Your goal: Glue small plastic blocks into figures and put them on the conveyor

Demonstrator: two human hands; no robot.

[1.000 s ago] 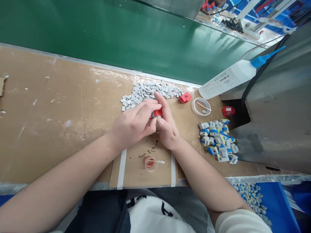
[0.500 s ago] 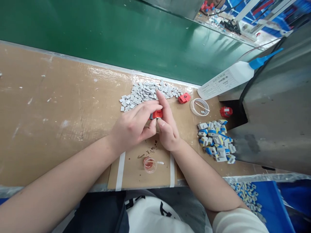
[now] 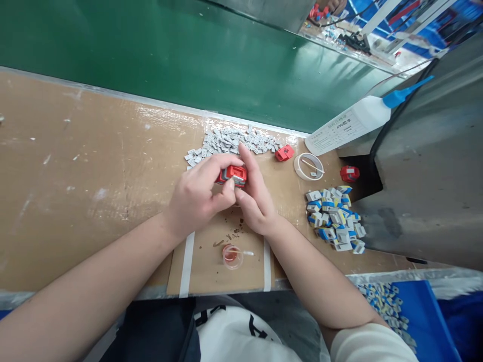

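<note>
Both my hands meet over the brown worktop and grip one small red part with a grey piece in it. My left hand pinches it from the left with thumb and fingers. My right hand closes on it from the right, forefinger stretched along its far side. Just beyond my fingers lies a heap of small grey pieces. Another red part sits to the right of that heap.
A white tape ring, a third red part and a pile of blue, yellow and white parts lie at right. A glue bottle leans on a grey machine. A small clear dish sits near me. A green belt runs behind.
The red part has turned in my hands, so more of its face and grey piece shows. Both hands shifted slightly left and toward me.
</note>
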